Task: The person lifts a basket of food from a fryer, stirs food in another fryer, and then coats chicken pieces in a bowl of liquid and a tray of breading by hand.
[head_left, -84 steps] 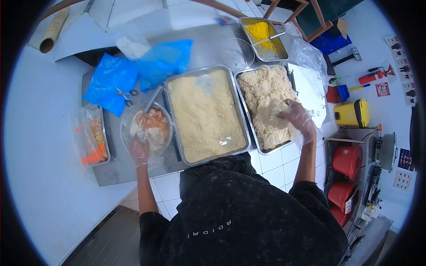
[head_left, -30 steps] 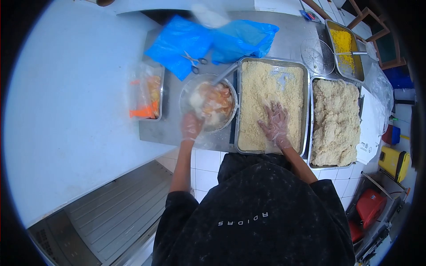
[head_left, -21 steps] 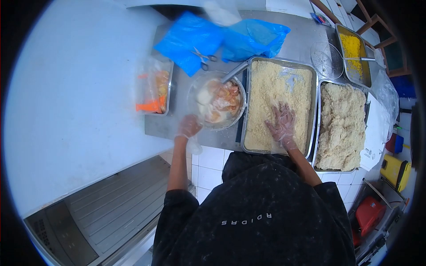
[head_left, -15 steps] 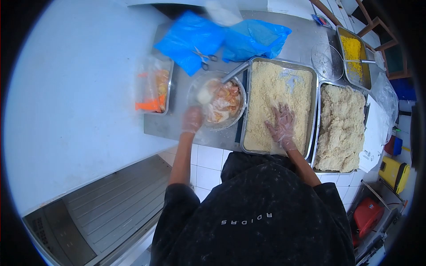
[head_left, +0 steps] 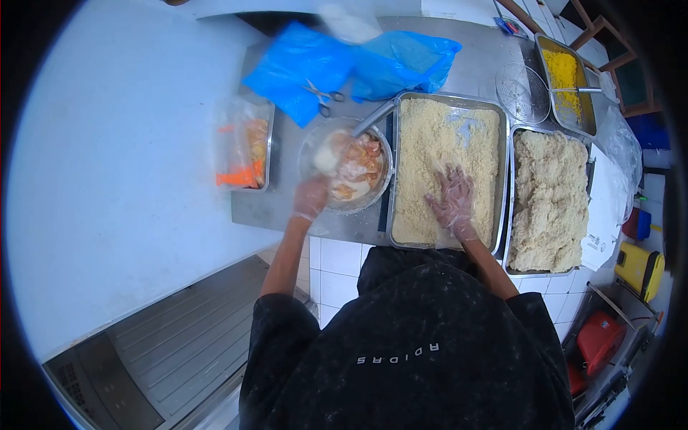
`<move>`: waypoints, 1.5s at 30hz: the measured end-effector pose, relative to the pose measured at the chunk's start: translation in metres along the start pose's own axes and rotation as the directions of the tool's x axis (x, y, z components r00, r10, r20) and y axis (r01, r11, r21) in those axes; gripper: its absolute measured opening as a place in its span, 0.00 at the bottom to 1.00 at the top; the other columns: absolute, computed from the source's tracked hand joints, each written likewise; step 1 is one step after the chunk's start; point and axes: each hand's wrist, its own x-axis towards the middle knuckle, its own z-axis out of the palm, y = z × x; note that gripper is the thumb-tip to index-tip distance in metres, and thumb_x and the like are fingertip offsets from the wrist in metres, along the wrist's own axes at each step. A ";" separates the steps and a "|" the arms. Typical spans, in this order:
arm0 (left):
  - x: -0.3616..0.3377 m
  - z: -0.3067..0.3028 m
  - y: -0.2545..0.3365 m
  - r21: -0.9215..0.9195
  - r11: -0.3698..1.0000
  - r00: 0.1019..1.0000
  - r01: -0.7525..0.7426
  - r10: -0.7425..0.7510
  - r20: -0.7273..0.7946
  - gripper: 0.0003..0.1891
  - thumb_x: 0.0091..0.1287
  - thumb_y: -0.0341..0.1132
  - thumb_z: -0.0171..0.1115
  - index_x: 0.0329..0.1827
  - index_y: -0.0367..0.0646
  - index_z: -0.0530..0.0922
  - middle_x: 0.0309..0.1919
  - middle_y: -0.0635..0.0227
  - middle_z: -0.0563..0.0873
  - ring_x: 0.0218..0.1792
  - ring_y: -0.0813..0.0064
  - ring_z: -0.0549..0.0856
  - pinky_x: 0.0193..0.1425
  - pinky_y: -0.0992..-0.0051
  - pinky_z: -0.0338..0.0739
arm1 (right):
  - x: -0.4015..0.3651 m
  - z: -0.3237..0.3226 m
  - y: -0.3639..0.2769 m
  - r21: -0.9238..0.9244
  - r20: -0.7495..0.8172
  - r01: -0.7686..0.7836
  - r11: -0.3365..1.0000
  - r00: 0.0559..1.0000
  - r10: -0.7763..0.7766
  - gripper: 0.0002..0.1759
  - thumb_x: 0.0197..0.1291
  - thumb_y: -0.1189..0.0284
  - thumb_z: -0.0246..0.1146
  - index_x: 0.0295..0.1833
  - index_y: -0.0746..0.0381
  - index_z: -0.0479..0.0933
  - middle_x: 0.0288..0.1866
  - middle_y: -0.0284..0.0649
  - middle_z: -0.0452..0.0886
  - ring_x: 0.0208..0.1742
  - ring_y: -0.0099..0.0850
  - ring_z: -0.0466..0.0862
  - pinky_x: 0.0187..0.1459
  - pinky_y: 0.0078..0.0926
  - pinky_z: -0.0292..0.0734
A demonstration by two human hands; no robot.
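— Any writing you can read?
— Just "ADIDAS", pale letters on the black shirt (head_left: 395, 352), upside down from here. The small print on the white paper (head_left: 600, 208) is illegible.

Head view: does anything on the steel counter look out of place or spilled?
Only the scissors: they lie on the crumpled blue bags, just behind the bowl of food. No spill shows.

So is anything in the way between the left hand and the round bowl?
Nothing visible. The gloved left hand is right at the near rim of the round metal bowl; the metal ladle handle sticks out the far side.
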 end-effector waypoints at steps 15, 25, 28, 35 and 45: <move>-0.016 -0.042 -0.020 -0.493 0.863 0.993 0.110 -0.077 0.086 0.21 0.59 0.41 0.60 0.53 0.40 0.76 0.43 0.49 0.82 0.44 0.53 0.81 0.50 0.62 0.75 | 0.001 -0.003 -0.002 -0.013 0.034 -0.013 1.000 0.999 0.013 0.37 0.59 0.46 0.52 0.68 0.57 0.61 0.73 0.51 0.53 0.75 0.48 0.47 0.71 0.50 0.33; 0.018 -0.007 0.024 0.051 0.937 0.921 0.346 -0.350 0.172 0.13 0.60 0.42 0.56 0.39 0.43 0.82 0.38 0.56 0.85 0.39 0.55 0.85 0.41 0.59 0.79 | -0.001 -0.002 -0.002 -0.023 0.006 -0.001 1.000 1.000 0.001 0.37 0.59 0.46 0.51 0.69 0.57 0.62 0.73 0.49 0.55 0.74 0.48 0.49 0.71 0.51 0.35; 0.023 0.016 0.022 0.080 0.930 0.924 0.359 -0.366 0.112 0.12 0.60 0.42 0.57 0.37 0.45 0.83 0.36 0.57 0.85 0.39 0.56 0.85 0.41 0.60 0.80 | 0.000 -0.003 0.001 -0.004 0.002 -0.003 1.000 1.000 0.003 0.38 0.58 0.46 0.52 0.69 0.57 0.61 0.73 0.50 0.54 0.74 0.48 0.48 0.71 0.51 0.33; 0.007 -0.033 0.021 0.054 0.935 0.927 0.350 -0.354 0.122 0.14 0.58 0.43 0.61 0.43 0.47 0.80 0.34 0.57 0.85 0.39 0.56 0.85 0.41 0.60 0.79 | 0.000 0.000 0.002 -0.015 -0.025 -0.005 1.000 1.000 0.005 0.37 0.59 0.46 0.51 0.69 0.55 0.62 0.72 0.48 0.56 0.74 0.48 0.51 0.70 0.51 0.35; -0.007 -0.085 0.045 -0.107 0.971 0.977 0.214 -0.212 0.032 0.18 0.56 0.42 0.63 0.47 0.43 0.78 0.36 0.51 0.84 0.42 0.53 0.83 0.47 0.59 0.77 | -0.001 0.000 0.001 -0.007 0.001 0.006 1.000 1.000 -0.006 0.37 0.59 0.47 0.52 0.69 0.59 0.61 0.74 0.49 0.53 0.75 0.47 0.47 0.71 0.49 0.33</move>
